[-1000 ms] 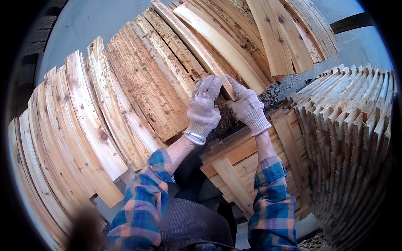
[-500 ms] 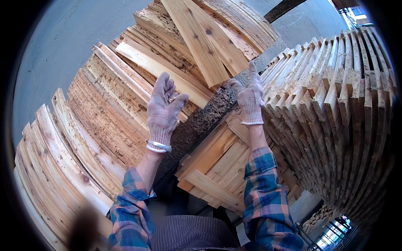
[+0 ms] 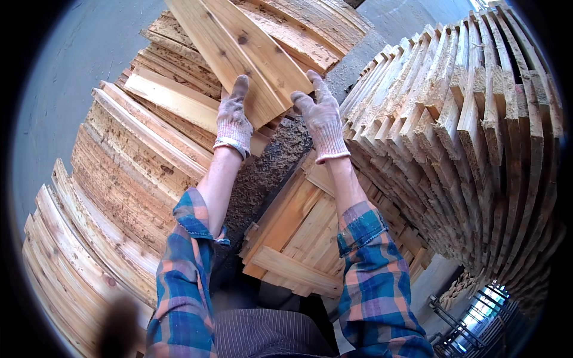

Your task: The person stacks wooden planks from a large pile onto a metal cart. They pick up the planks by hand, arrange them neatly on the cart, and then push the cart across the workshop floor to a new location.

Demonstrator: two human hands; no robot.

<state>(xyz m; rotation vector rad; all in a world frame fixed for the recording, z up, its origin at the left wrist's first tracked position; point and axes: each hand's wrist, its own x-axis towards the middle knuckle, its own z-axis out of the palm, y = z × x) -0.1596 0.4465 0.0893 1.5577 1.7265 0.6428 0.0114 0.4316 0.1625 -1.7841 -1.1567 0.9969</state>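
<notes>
Two wooden planks (image 3: 243,61) lie side by side, slanting across the top of a board stack. My gloved left hand (image 3: 234,114) grips the left plank near its close end, thumb on top and the other fingers hidden beneath. At the right plank's near corner, my gloved right hand (image 3: 320,114) is closed on its edge, thumb at the end and fingers along the side. A paler loose board (image 3: 173,98) rests on the stack left of my left hand.
Rows of stacked boards (image 3: 119,179) fill the left side. A tall stack of spaced boards (image 3: 453,137) curves up on the right. Sawdust (image 3: 262,179) covers a dark strip between them. Below it sits a pile of crossed wood pieces (image 3: 298,232).
Both hands have come onto the planks; before, my left hand was apart from them with fingers spread. The planks' near ends, formerly splayed, now lie together. The view has shifted.
</notes>
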